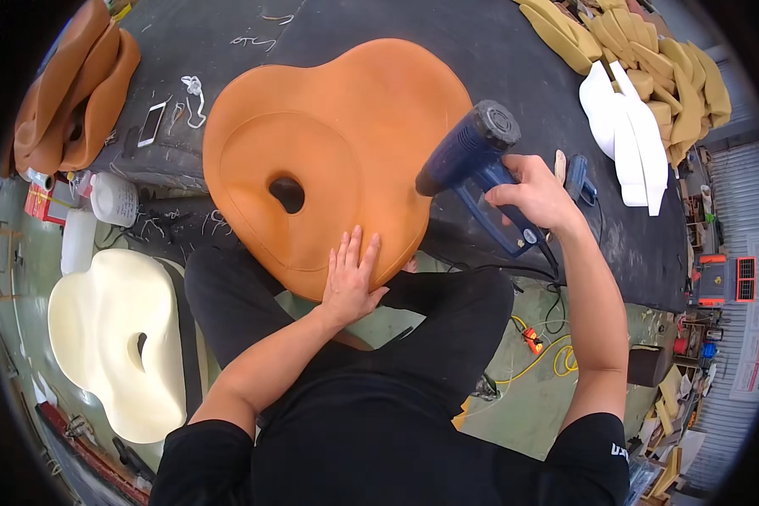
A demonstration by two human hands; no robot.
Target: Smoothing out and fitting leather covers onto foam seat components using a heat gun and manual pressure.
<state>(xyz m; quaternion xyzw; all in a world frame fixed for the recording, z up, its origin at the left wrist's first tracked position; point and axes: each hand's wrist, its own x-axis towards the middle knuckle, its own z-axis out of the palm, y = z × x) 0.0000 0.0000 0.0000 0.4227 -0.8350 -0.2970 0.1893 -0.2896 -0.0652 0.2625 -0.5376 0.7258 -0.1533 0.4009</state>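
Observation:
An orange-brown leather-covered seat cushion [396, 110] with an oval hole lies across the table's near edge and above my lap. My left hand [352, 278] rests flat on its near part, fingers stretched out. In my right hand [535, 194] is a dark blue heat gun [468, 148], gripped by its handle. The nozzle points down and left at the cushion's right side; whether it touches cannot be made out. The cord runs down from the handle base.
Brown covered cushions [76, 93] are stacked at the far left, near a phone [151, 125]. A cream foam cushion [114, 337] stands at my left. White pieces [624, 135] and mustard-yellow pieces [641, 51] lie far right. Beside the heat gun is another blue tool [577, 177]. A yellow cord [557, 358] crosses the floor.

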